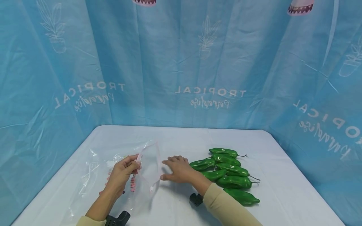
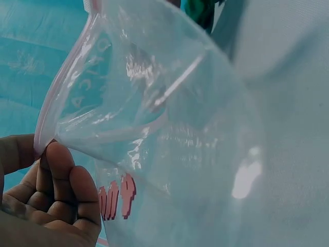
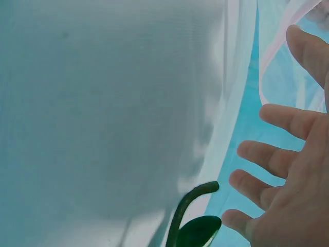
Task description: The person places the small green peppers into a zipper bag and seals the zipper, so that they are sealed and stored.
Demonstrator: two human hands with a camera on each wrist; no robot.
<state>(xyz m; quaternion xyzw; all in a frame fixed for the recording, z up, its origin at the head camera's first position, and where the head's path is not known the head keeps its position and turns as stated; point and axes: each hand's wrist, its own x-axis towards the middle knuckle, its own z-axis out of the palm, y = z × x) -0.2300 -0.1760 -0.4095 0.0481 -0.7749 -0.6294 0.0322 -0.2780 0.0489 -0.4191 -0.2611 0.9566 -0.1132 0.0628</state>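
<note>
A clear plastic zip bag (image 1: 150, 166) with a pink-edged mouth stands partly raised on the left half of the table, its mouth spread and facing right. My left hand (image 1: 123, 171) pinches the bag's rim between thumb and fingers; the left wrist view shows this grip on the zip bag (image 2: 169, 128) close up. Beside the mouth, my right hand (image 1: 178, 171) has its fingers spread and holds nothing. In the right wrist view the right hand (image 3: 288, 159) appears near the rim; whether it touches is unclear. Several green peppers (image 1: 233, 182) lie right of it.
The white table (image 1: 282, 175) carries the bag and the peppers. Blue printed curtains (image 1: 169, 62) hang behind and on both sides. A green pepper (image 3: 198, 231) with a curved stem shows low in the right wrist view. Red printing (image 2: 126, 195) marks the bag.
</note>
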